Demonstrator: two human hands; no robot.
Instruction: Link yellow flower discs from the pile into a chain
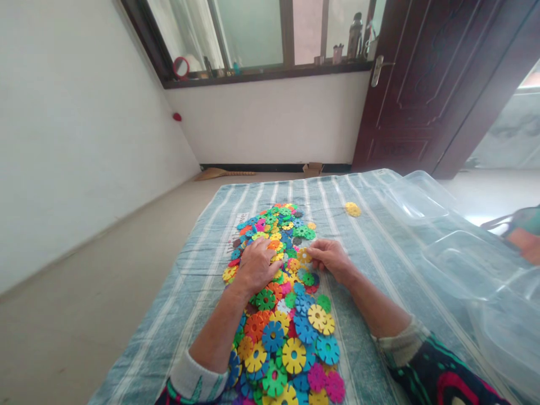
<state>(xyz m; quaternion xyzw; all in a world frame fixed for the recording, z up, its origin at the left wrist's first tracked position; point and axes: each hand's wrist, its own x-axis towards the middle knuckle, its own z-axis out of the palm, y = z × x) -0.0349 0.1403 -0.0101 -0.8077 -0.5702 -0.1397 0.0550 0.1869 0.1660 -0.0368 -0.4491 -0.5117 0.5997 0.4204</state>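
The pile of notched discs [280, 322] runs off the bottom edge and covers part of the lettering [241, 217] on the cloth [169, 315] (only a few letters show). The left hand [256, 266] hides those beneath it — whether it grips one cannot be told — and the right hand [332, 259] covers one edge of a yellow disc [300, 255]. A blurred, multicoloured object [523, 233] is cut off at the right edge.

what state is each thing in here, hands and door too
Left hand: resting on the pile
Right hand: pinching a yellow disc
Pile of discs: loose, mixed colours
Yellow discs: grouped, apart from the pile
Striped cloth: spread, slightly wrinkled
Door: open
Broom: lying down
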